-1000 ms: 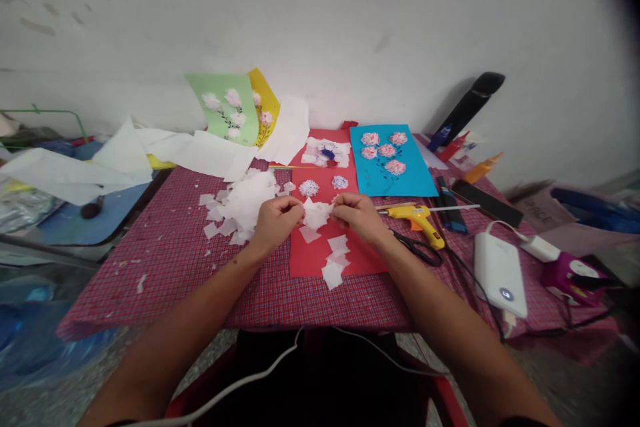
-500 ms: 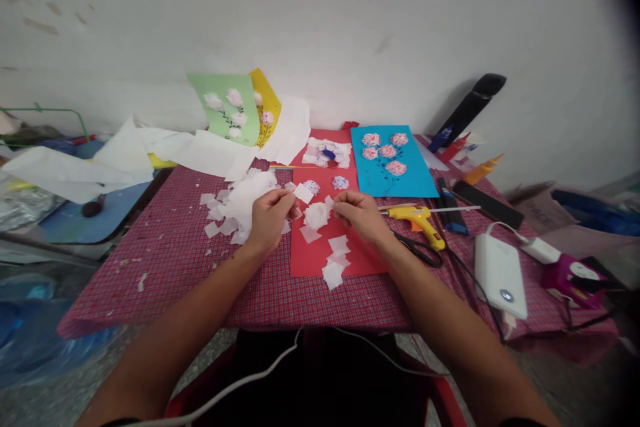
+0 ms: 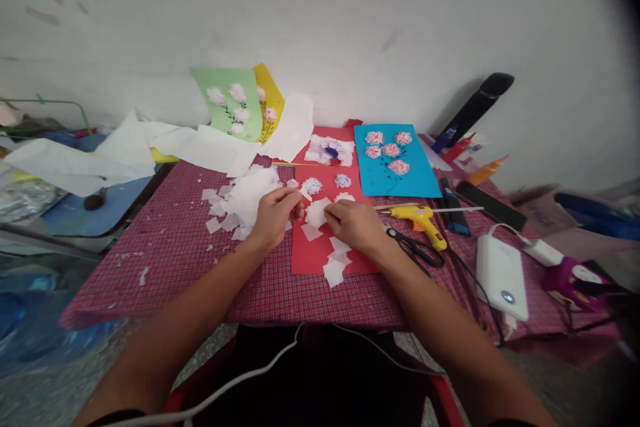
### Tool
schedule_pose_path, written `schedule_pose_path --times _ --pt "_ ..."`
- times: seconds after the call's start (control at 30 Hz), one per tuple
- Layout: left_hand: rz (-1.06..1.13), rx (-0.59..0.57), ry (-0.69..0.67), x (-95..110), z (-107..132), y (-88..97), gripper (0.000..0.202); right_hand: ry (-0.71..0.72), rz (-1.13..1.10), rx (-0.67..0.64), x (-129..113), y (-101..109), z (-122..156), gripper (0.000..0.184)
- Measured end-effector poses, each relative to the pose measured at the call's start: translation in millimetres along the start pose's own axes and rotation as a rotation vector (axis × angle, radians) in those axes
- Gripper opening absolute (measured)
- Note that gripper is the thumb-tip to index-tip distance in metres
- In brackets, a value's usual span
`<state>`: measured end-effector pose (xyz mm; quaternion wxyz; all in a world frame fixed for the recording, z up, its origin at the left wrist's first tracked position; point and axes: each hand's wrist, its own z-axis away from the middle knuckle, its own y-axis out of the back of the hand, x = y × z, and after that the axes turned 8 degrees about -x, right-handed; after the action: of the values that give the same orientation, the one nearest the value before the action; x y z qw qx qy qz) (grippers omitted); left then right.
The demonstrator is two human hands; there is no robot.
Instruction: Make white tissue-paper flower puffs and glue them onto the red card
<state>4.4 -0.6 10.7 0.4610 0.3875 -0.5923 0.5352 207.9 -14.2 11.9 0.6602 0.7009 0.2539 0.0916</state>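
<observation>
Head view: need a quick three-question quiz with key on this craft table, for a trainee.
1. True or false: the left hand pinches a piece of white paper.
2. Which lies nearer to the right hand?
a) the scissors
b) the power bank
3. Fill in the number: the blue card bears ___ pink-and-white flowers.

Key: 1. True. 2. a. 3. Five.

At three o'clock, a box (image 3: pixel 550 215) apparently read "ACE"; at four, the display (image 3: pixel 509 297) of a power bank (image 3: pixel 501 265) was illegible.
</observation>
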Motion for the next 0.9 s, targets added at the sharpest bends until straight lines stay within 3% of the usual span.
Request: schedule_pose_path --times 0.17,0.37,0.5,0.6,0.67,0.8,0.9 --pt "-0.003 -0.086 0.045 -0.1 2.2 -1.3 0.020 0.002 -0.049 -0.067 0.6 2.2 -1.7 0.028" --pt "-0.107 -0.132 0.157 -6.2 0.1 -1.1 0.021 0.003 -0.323 -0.029 14.5 11.7 -0.8 0.017" --pt "-0.355 -0.190 0.186 -9.4 -2.1 4.9 0.020 -0.050 -0.412 -0.231 33.1 23.2 1.5 0.012" --pt "-0.715 -0.229 0.019 -6.1 -1.9 8.6 0.026 -0.044 -0.378 -0.433 40.6 26.5 2.4 0.008" --pt "-0.895 -0.212 -0.089 -3.4 -1.5 10.0 0.027 -0.042 -0.345 -0.490 40.2 25.6 2.3 0.007" --pt "-0.973 -0.159 -0.142 -2.4 -0.6 11.9 0.006 -0.038 -0.261 -0.522 33.2 23.0 1.8 0.010" --pt "-0.946 -0.099 -0.199 -3.4 1.0 11.7 0.018 -0.026 -0.294 -0.538 31.2 24.9 1.7 0.011"
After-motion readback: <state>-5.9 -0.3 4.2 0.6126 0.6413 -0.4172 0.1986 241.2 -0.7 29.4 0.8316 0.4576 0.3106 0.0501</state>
